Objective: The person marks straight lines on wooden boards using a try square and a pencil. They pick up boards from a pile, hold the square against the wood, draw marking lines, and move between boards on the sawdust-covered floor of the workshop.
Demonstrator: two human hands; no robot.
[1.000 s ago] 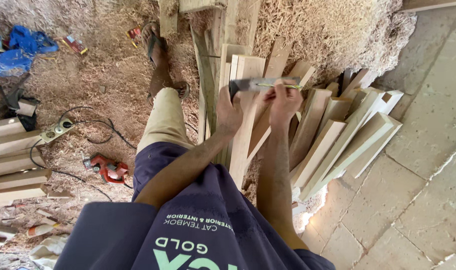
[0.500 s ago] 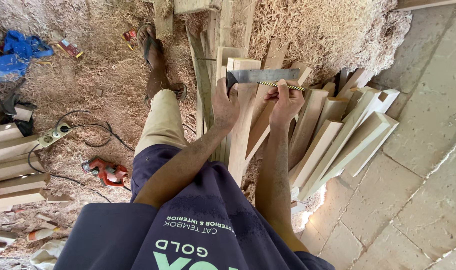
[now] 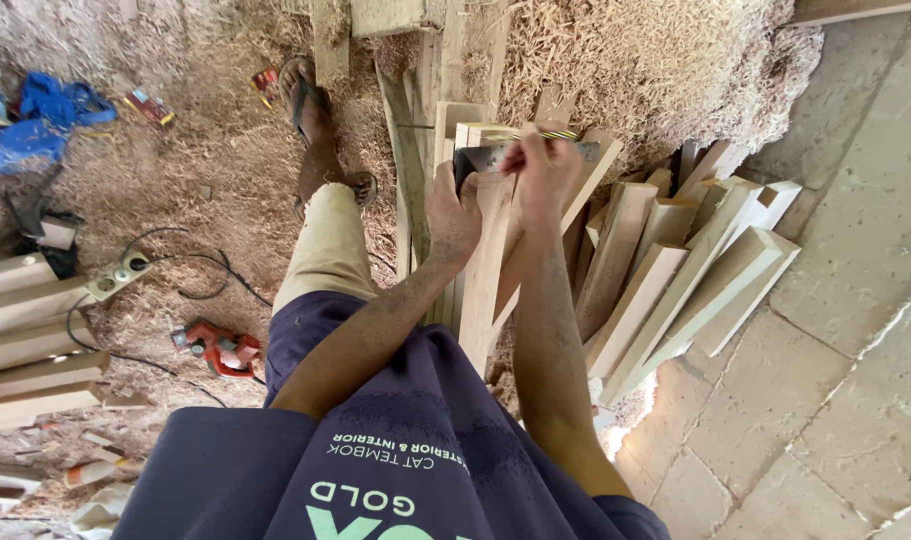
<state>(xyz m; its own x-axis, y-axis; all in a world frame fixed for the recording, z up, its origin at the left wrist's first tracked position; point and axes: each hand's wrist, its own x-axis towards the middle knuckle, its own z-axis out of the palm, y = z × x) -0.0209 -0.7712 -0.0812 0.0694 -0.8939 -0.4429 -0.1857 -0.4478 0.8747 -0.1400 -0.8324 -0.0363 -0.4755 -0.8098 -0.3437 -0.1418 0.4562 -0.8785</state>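
L hand (image 3: pixel 454 212) gripped round the top end of an upright pale wood board (image 3: pixel 484 270), fingers wrapped on its left edge, also pinning the dark stock of a metal try square (image 3: pixel 521 153) vs the board end; R hand (image 3: pixel 546 175) closed on a pencil (image 3: pixel 536 133), yellowish w/ dark stripes, tip area hidden by the fingers; pencil lies along the square's steel blade, which runs horiz across the board top to the right; can't tell if the tip touches wood.

Board stands near-vertical between the person's knees and a leaning stack of similar planks (image 3: pixel 676 280); stack fans out to the right, resting on stone-slab paving (image 3: pixel 856 350); more narrow strips behind the held board.

Person's left leg in tan trousers (image 3: pixel 326 250), foot in a sandal (image 3: pixel 311 100) on a thick layer of wood shavings (image 3: pixel 656 60); navy shirt fills the btm of view.

Left side, well apart from the hands: red power tool (image 3: pixel 216 347) on the shavings w/ black cable; white power strip (image 3: pixel 121 272) near it; blue cloth (image 3: pixel 51 115) top left; pale timbers (image 3: pixel 21 330) at left edge.
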